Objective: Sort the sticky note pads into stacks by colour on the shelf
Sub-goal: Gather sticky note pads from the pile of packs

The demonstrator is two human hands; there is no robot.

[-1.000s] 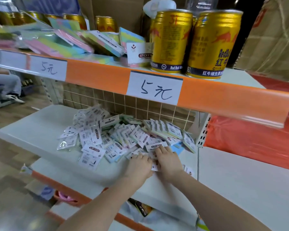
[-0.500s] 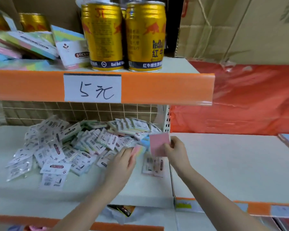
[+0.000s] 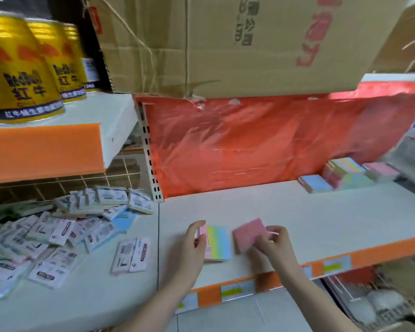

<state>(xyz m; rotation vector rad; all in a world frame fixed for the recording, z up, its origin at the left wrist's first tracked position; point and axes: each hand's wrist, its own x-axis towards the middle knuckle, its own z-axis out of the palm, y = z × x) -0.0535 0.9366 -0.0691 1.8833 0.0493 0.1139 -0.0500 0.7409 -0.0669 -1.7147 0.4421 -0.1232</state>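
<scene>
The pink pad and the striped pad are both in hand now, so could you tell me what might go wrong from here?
1. The right hand pinches the pink pad by one edge, tilted; it may slip.
2. The striped pad in the left hand could land on the wrong far stack.
3. A forearm may nudge the loose pad nearby.

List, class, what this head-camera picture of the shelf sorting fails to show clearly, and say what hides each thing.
- Print on the jumbled wrapped sticky note pads, head view: motion blur.
- Left edge of the rainbow-striped pad: covered by the left hand.
- Lower right of the plain pink pad: covered by the right hand fingers.
- Sorted stacks at the far right: small, blurred; pad counts unreadable.
- Yellow drink cans: cut off by the top and left edges.
</scene>
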